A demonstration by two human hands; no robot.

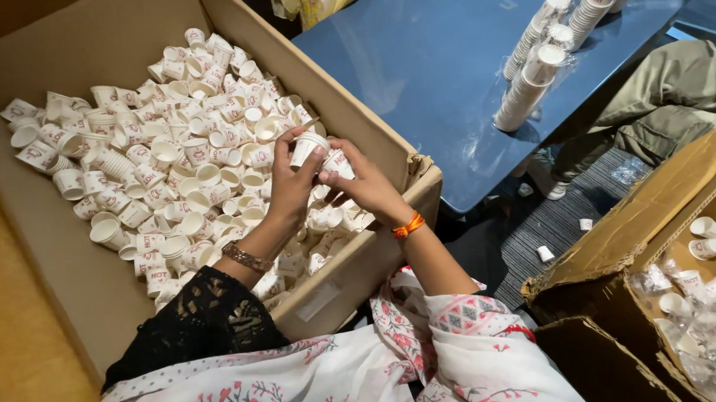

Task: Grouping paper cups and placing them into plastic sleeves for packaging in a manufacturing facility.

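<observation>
Left grip [289, 180] holding cup [307, 146], rim up-left

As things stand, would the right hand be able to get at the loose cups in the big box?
Probably yes. The right hand hovers over the open box, holding a cup right above the loose cups. Nothing covers them, but the held cup occupies its fingers, as with the left hand.
</observation>
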